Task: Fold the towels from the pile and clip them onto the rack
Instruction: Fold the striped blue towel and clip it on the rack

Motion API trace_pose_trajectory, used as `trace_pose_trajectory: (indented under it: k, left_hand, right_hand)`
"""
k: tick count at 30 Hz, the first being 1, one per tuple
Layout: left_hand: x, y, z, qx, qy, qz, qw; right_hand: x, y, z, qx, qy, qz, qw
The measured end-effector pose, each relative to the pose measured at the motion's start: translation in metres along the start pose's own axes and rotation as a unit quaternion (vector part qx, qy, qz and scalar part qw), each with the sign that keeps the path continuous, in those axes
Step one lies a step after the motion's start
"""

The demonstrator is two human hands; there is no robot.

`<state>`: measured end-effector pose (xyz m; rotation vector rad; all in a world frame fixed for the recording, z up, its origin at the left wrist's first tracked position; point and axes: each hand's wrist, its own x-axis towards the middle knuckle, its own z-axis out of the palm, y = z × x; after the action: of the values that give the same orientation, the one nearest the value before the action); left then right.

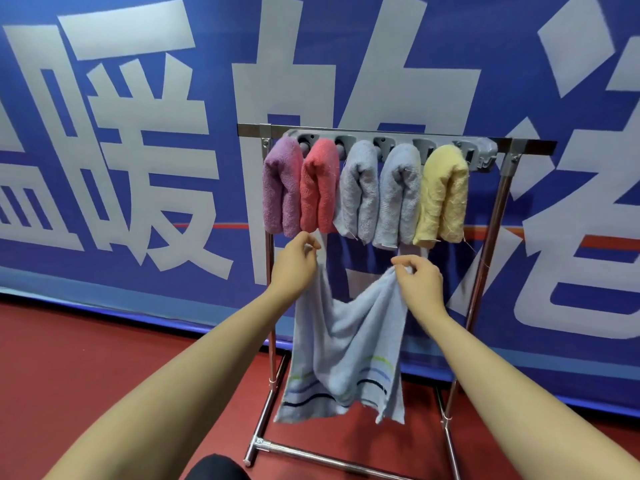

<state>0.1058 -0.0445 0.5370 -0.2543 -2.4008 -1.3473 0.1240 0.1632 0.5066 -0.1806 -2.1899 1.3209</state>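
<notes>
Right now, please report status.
Both hands, left hand and right hand, pinch striped blue towel, unfolded. Five towels clipped on rack. Nothing in the way.

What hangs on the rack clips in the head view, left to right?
purple towel → pink towel → first light blue towel → second light blue towel → yellow towel. All five hang folded from the grey clip bar.
</notes>
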Motion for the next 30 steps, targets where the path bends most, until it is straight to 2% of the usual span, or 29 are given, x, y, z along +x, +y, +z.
trace_pose_trajectory:
  k: [5,10,14,19,21,28,30]
  left_hand:
    - [0.009,0.004,-0.005,0.0,0.051,-0.063,0.997]
    - [0.013,0.016,-0.02,-0.002,0.086,-0.06,0.994]
    - [0.026,0.021,-0.029,0.003,0.063,-0.052,0.997]
    - [0.038,0.033,-0.031,0.189,-0.023,0.004,0.982]
    - [0.041,0.035,-0.032,0.224,-0.033,0.02,0.974]
    - [0.041,0.034,-0.03,0.203,0.022,0.044,0.978]
    - [0.041,0.034,-0.028,0.191,0.038,0.028,0.98]
  right_hand:
    - [0.01,-0.015,-0.011,0.076,0.06,0.032,0.995]
    - [0.021,-0.038,-0.022,0.142,0.148,0.037,0.978]
    - [0.029,-0.048,-0.032,0.184,0.196,0.042,0.962]
    - [0.031,-0.053,-0.044,0.213,0.186,0.049,0.958]
    - [0.03,-0.053,-0.048,0.223,0.182,0.053,0.956]
    - [0.024,-0.054,-0.056,0.247,0.194,0.075,0.947]
    - [0.027,-0.051,-0.056,0.234,0.205,0.078,0.947]
